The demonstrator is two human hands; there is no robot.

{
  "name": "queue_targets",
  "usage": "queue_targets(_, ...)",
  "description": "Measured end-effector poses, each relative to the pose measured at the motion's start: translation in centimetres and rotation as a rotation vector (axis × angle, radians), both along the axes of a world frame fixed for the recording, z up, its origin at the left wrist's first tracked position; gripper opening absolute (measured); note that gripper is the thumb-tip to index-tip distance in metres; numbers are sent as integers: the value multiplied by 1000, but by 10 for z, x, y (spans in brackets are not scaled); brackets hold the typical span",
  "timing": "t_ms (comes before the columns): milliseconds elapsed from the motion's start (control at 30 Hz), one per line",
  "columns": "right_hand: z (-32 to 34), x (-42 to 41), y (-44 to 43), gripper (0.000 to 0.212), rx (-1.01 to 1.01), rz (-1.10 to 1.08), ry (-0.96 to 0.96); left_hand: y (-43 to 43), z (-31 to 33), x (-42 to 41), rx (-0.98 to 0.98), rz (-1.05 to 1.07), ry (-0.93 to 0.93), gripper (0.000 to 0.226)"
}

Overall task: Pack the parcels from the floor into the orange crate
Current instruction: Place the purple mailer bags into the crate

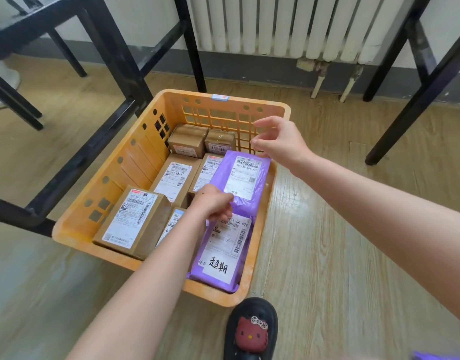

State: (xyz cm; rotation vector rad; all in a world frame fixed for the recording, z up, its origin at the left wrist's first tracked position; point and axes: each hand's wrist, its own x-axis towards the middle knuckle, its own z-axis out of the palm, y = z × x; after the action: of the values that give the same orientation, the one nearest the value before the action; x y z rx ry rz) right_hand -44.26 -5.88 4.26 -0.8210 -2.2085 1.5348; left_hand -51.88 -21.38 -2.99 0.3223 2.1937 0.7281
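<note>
Nearest to me, a black rubber slipper with a red cat charm (251,331) stands on the wood floor, just short of the orange plastic slotted crate (73,227). A purple sliver (436,355) shows at the bottom right edge; it may be another parcel, but I can't tell.

Inside the crate, against the right wall, a purple plastic mailer with a handwritten white label (223,253) lies flat at the near end. My left hand (212,203) is just past it. Its fingers curl over the near edge of the second purple plastic mailer (245,178), so that one is gripped.

That second mailer's long axis runs away from me along the right wall. Its near end overlaps the first mailer, and its far end sits up near the rim. My right hand (278,144) hovers over that far end with fingers spread, holding nothing, and I can't see it touching the bag.

So the left hand has the near end and the right hand is closer to the far one. I reckon the next move is to press that far end down so the mailer settles flat.

To the left, a large brown cardboard box with a white label (130,219) and smaller brown cartons (188,140) fill the rest of the crate. Beyond stand black metal table legs (114,55) and a white ribbed radiator (275,24).
</note>
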Motion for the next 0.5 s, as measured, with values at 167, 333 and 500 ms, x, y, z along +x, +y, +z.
queue_targets(167, -2, 2, -2, 31, 161, 45, -47, 9, -11, -8, 129, -269, 713, 22)
queue_targets(333, -3, 9, -4, 28, 268, 94, -75, 35, -44, -13, -189, -691, 644, 56)
queue_targets(500, -9, 20, -2, 27, 353, 143, -98, 52, -61, -11, -250, -548, 366, 58)
